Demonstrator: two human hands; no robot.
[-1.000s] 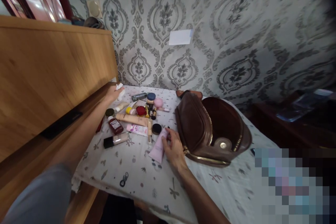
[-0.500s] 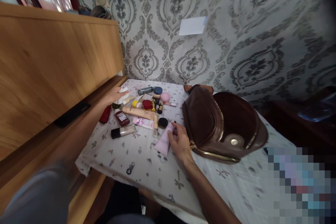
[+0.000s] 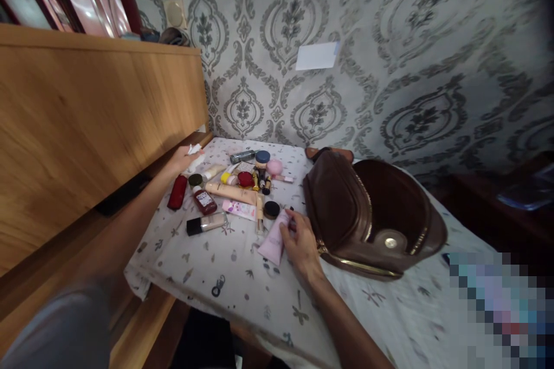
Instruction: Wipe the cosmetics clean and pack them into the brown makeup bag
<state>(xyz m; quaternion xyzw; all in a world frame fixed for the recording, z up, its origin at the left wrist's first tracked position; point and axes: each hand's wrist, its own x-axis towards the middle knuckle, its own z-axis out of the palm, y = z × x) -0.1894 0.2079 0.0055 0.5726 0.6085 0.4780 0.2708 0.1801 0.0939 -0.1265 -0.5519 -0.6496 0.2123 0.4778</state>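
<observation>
At the far left of the table, my left hand (image 3: 182, 160) is closed on a crumpled white tissue (image 3: 195, 153). My right hand (image 3: 300, 241) has its thumb and fingers on a pale pink squeeze tube (image 3: 273, 244), which lies slanted on the cloth. A black-lidded jar (image 3: 272, 209) sits just beyond the tube. Between my hands lie a long beige tube (image 3: 231, 192), a dark red bottle (image 3: 204, 200), a foundation bottle (image 3: 206, 222) with a black cap, and a red case (image 3: 177, 192). Part of the tissue is hidden by my fingers.
A brown leather bag (image 3: 335, 207) stands unzipped to the right of my right hand. Several small cosmetics, among them a blue-lidded jar (image 3: 262, 158), cluster near the back. A wooden cabinet (image 3: 99, 121) borders the left side, and patterned wallpaper (image 3: 277, 86) rises behind.
My left hand has shifted slightly left with the tissue, uncovering more of the red case and a dark round lid. My right hand stays at the pink tube. The view has tilted slightly upward.
</observation>
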